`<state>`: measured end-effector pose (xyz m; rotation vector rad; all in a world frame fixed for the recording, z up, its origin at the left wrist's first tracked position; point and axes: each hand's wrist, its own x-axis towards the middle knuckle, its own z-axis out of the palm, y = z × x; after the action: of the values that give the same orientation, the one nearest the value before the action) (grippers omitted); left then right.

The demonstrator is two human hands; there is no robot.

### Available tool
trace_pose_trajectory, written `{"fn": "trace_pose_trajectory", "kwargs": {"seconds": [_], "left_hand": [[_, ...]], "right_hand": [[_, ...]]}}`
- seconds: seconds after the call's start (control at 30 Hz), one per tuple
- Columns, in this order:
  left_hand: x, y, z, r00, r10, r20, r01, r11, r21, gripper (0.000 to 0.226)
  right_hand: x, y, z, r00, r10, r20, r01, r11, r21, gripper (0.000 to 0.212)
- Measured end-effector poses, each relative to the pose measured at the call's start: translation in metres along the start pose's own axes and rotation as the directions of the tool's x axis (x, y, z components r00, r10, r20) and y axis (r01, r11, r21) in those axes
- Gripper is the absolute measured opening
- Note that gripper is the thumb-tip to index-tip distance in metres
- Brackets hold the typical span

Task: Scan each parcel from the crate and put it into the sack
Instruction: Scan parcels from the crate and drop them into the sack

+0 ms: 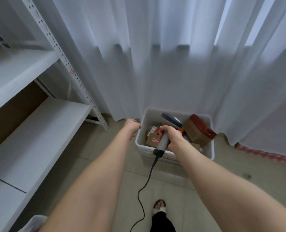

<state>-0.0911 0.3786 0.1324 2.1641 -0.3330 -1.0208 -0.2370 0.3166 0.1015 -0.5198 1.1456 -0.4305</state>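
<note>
Nearest, on the floor on the viewer's side of the crate (144,152), a sandalled foot (159,206) stands by the scanner's dark cable (145,190). Far to the near left of the crate, at the picture's bottom edge, a pale crumpled thing (36,223) may be the sack; too little of it shows to tell.

Over the crate's near rim the right hand (171,138) is wrapped round the handle of the scanner (165,131), whose head points down into the crate. The left hand (132,127) hovers just outside the crate's left wall; its fingers bend away from view, so I cannot tell whether it grips anything.

Inside the crate several parcels are left: a small cardboard parcel (153,139) on the left and a bigger red-topped box (199,131) tilted on the right. No parcel is lifted out, so most of the work seems ahead.

Left of the crate stands a white shelf rack (38,131); behind it hangs a curtain (172,64). Neither blocks the reach.
</note>
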Motion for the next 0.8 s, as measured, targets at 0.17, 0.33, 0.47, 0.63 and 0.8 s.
{"fn": "trace_pose_trajectory", "kwargs": {"seconds": [0.17, 0.33, 0.47, 0.63, 0.8], "left_hand": [[0.099, 0.02, 0.041, 0.996, -0.068, 0.061, 0.067, 0.998, 0.018, 0.048], [0.218, 0.019, 0.087, 0.987, -0.122, 0.104, 0.11, 0.988, 0.112, 0.052], [0.294, 0.001, 0.127, 0.973, -0.183, 0.139, 0.155, 0.969, 0.194, 0.049], [0.374, -0.046, 0.184, 0.946, -0.265, 0.188, 0.214, 0.943, 0.253, 0.038], [0.442, -0.098, 0.231, 0.943, -0.242, 0.23, 0.174, 0.944, 0.28, 0.034]], "right_hand": [[0.098, -0.032, -0.004, 0.994, 0.049, -0.101, -0.046, 0.999, 0.028, 0.023], [0.218, -0.041, -0.014, 0.966, 0.116, -0.232, -0.112, 0.993, 0.032, 0.047], [0.302, -0.03, -0.031, 0.93, 0.179, -0.32, -0.177, 0.984, 0.033, 0.051], [0.395, 0.004, -0.056, 0.893, 0.262, -0.367, -0.284, 0.959, -0.006, 0.045], [0.475, 0.044, -0.084, 0.859, 0.344, -0.38, -0.405, 0.91, -0.091, 0.037]]}}
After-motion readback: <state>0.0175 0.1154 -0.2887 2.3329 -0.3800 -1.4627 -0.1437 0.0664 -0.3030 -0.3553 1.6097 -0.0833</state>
